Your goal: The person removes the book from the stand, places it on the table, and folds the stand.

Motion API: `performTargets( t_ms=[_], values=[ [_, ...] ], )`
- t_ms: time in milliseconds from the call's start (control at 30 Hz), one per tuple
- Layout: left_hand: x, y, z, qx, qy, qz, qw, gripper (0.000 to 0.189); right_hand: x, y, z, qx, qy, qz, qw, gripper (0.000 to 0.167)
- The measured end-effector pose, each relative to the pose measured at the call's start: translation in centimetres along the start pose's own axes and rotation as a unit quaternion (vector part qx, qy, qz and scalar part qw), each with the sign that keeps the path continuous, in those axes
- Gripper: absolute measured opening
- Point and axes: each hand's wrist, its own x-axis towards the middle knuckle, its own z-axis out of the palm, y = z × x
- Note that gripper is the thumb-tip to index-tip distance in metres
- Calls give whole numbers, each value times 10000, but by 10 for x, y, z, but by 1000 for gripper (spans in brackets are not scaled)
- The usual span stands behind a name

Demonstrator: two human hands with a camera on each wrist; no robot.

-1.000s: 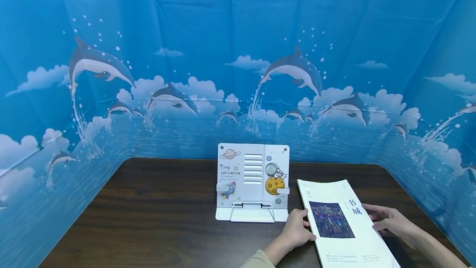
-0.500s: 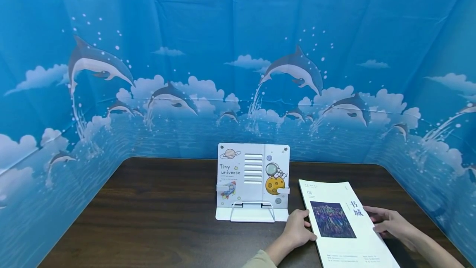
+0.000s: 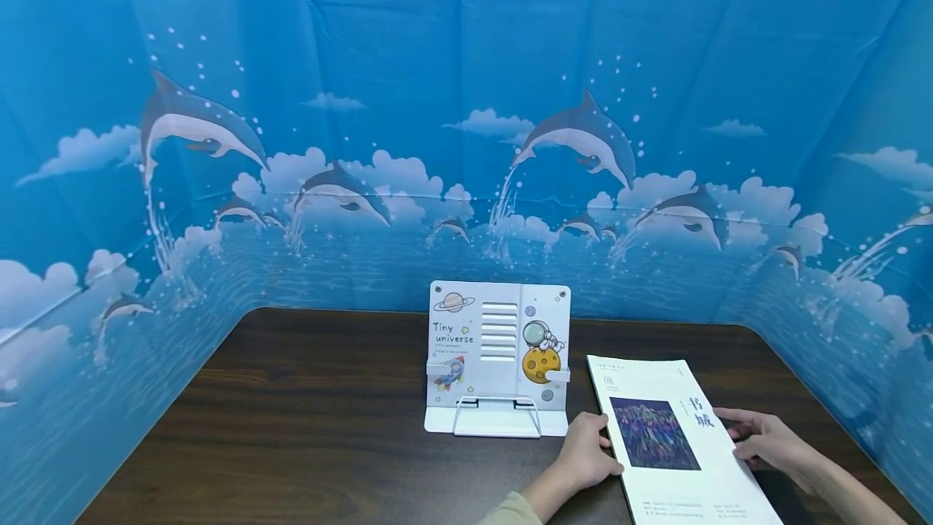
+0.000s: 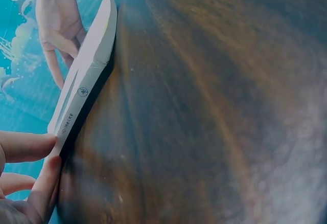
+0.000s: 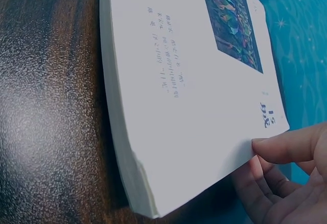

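Note:
A thick white magazine (image 3: 717, 484) with a dark colourful picture on its cover lies at the right of the table in the head view. My left hand (image 3: 586, 454) holds its spine side, thumb and a finger set apart along the edge. In the left wrist view these fingertips (image 4: 43, 147) press on the printed spine. Across from it, my right hand (image 3: 773, 444) pinches the opposite edge. The right wrist view shows the thumb (image 5: 281, 147) on the cover's edge and the other fingers below, partly hidden by the magazine.
A white book stand (image 3: 499, 339) with space drawings and a wire front rest stands upright to the left of the magazine. The dark wooden table (image 3: 313, 411) stretches left from there. A blue dolphin-print curtain (image 3: 408, 104) closes off the back and sides.
The magazine has shifted very slightly to the right, with both hands on it. A page corner sticking out at its near right no longer shows. The head view has moved a little.

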Motion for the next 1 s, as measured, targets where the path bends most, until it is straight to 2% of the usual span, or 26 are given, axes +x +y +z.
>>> performTargets(
  t_ms=[300,633,800,1000],
  values=[
    [-2,0,-2,172,-78,91,9998,58,0,0,1,-148,8,-11,9999,61],
    [2,4,-13,-103,-339,60,9994,50,0,-11,-8,-361,100,-283,9989,60],
    [1,12,-25,-205,-568,174,9980,50,0,-27,-8,-501,159,-501,9974,60],
    [0,22,-47,-246,-886,211,9955,47,-2,-50,-4,-590,183,-914,9939,58]
  ],
)
